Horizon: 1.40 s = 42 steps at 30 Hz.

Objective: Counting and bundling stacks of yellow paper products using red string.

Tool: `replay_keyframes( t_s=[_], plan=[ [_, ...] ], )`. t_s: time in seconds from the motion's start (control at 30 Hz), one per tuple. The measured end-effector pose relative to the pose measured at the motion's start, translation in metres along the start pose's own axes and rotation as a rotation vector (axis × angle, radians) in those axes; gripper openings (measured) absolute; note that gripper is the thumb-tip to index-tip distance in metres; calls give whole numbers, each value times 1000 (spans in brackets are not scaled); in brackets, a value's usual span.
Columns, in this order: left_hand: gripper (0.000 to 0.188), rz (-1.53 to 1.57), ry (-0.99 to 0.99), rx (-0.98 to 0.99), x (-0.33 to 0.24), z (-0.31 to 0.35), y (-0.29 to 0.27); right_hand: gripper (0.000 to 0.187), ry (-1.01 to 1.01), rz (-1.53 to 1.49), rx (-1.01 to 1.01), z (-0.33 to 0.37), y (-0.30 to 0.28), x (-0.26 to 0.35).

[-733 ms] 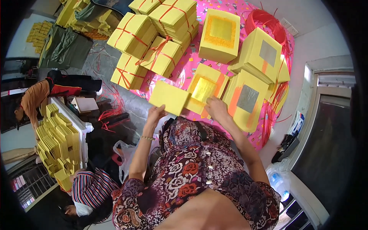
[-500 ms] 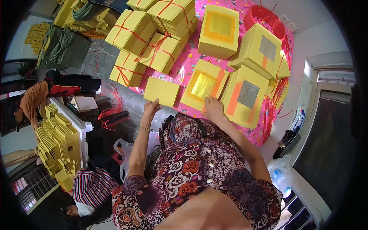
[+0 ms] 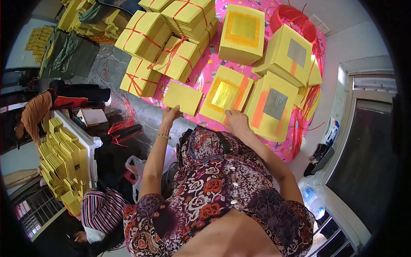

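My left hand is closed on the near edge of a plain yellow paper pile, thumb on top and fingers under the edge. To its right lies a yellow paper stack with a gold square and an orange stripe. My right hand is bent over this stack's near right corner, its fingers closed at the paper edge; whether it has one sheet or several is hidden. Right beside it stands a taller stack with a silver square.
Yellow bundles tied with red strips are piled at the back left of the pink tablecloth. More stacks and a red strip coil lie farther back. At left, a co-worker's arm reaches toward another table of yellow paper.
My left hand has moved slightly right and forward, its thumb now on the plain pile, which has shifted a little. My right hand stays at the gold-square stack's edge, with its fingers slightly shifted.
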State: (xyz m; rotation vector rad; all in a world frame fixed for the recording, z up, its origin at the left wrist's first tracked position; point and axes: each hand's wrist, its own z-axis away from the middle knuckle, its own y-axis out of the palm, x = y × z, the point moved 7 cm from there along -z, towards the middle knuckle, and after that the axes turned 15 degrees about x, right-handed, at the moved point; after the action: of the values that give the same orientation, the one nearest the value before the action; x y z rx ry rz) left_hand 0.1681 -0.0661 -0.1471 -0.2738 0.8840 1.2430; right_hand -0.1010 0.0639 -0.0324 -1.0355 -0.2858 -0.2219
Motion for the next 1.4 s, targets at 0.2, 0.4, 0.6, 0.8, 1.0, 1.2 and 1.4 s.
replay_keyframes(
  t_s=[0.2,0.4,0.6,0.8,1.0,1.2,1.4],
  plan=[
    [25,-235,-88,-151,-15,4,-5,28,-43,-120,6,-4,1,-11],
    [46,-1026,334,-504,-65,45,28,25,-45,-210,133,-12,3,-24],
    [47,-1313,717,259,-90,69,167,17,-1,-300,259,-15,-2,-28],
    [39,-1519,720,414,-66,50,199,21,21,-392,297,-17,-1,-33],
    [26,-1528,750,410,-63,41,196,32,-116,-158,70,-2,-11,-19],
    [25,-1559,753,435,-70,38,201,33,-34,-75,-25,5,-18,-2],
    [28,-1590,708,469,-75,38,206,16,-53,-101,71,-8,-10,-15]
  ],
)
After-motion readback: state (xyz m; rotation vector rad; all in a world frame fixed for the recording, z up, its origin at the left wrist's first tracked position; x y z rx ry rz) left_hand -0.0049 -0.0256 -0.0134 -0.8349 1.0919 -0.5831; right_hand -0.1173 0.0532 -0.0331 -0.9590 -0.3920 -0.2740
